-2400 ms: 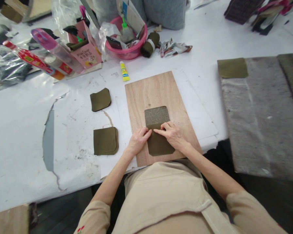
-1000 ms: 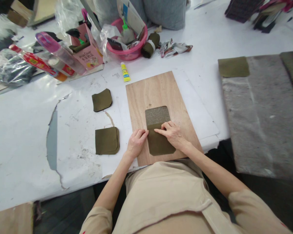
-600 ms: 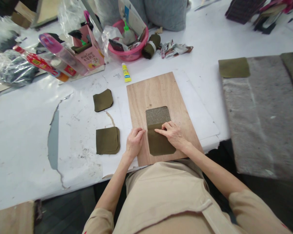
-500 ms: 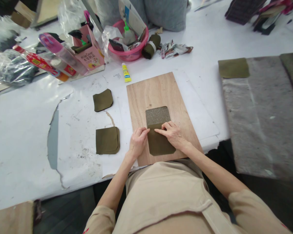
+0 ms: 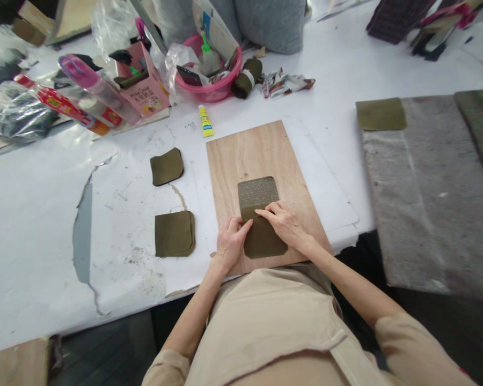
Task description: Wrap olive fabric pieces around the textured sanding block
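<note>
An olive fabric piece (image 5: 265, 241) with rounded corners lies on a thin wooden board (image 5: 229, 155). Its upper edge overlaps a rougher, speckled grey-brown piece (image 5: 258, 189). My left hand (image 5: 230, 241) is closed at the left side of the overlap, its thumb and fingertips on the olive fabric's edge. My right hand (image 5: 285, 222) grips the same edge from the right, fingers bent and one tip reaching toward the middle. To the left lie two small stacks of olive pieces, an upper stack (image 5: 167, 166) and a lower stack (image 5: 174, 234).
Beyond the board lies a yellow glue tube (image 5: 205, 121). A pink basket (image 5: 213, 91) with tools, a pink box (image 5: 147, 94) and bottles stand at the back left. A grey felt sheet (image 5: 430, 198) carrying an olive piece (image 5: 381, 113) is at the right. Torn paper covers the table.
My left hand has shifted slightly right and down, its thumb now farther over the fabric. My right hand stays at nearly the same spot. The whole view has drifted a little.
</note>
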